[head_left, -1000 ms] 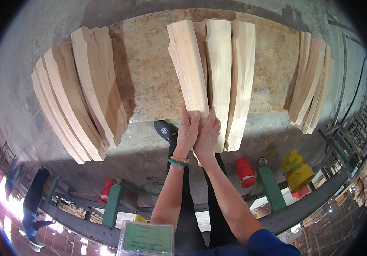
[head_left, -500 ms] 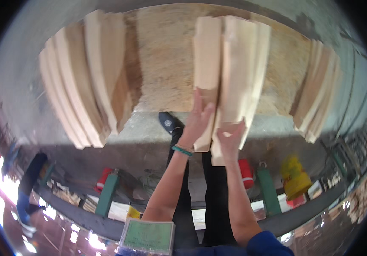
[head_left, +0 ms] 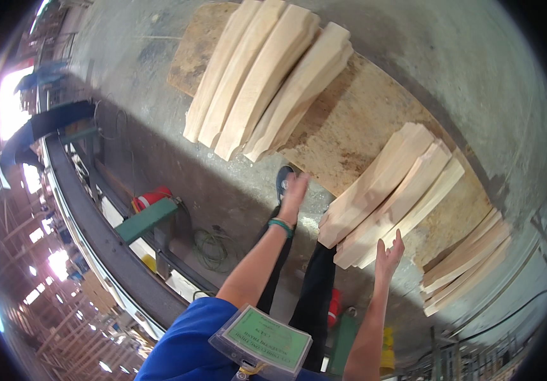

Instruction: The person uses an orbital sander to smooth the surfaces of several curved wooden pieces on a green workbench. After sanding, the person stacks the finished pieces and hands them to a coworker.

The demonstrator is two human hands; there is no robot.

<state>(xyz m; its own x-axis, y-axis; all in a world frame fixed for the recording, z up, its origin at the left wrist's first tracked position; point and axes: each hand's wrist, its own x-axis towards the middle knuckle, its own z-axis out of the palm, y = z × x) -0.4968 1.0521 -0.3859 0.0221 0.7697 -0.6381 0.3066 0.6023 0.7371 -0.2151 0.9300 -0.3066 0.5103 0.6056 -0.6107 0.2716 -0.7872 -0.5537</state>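
Several pale, curved wooden pieces make up a middle stack (head_left: 381,197) on a worn plywood board (head_left: 407,89). My right hand (head_left: 389,255) is by the near right end of that stack, thumb and fingers spread, gripping nothing. To the left of the stack, over my dark shoe (head_left: 282,183), is my left hand (head_left: 295,195). It is empty and apart from the wood, its fingers stretched forward and foreshortened. A larger left stack (head_left: 267,76) of similar pieces leans on the board's far left part.
A right stack (head_left: 467,263) of wooden pieces sits at the board's near right end. Along the left runs a dark conveyor-like rail (head_left: 102,235) with a green support (head_left: 146,220) and a red container (head_left: 153,198). A coiled hose (head_left: 213,249) lies on the floor. Another person (head_left: 45,130) is at far left.
Both hands have come off the middle stack: the left to its left side, the right beside its near right end. The view has turned, so the board now slants down to the right.
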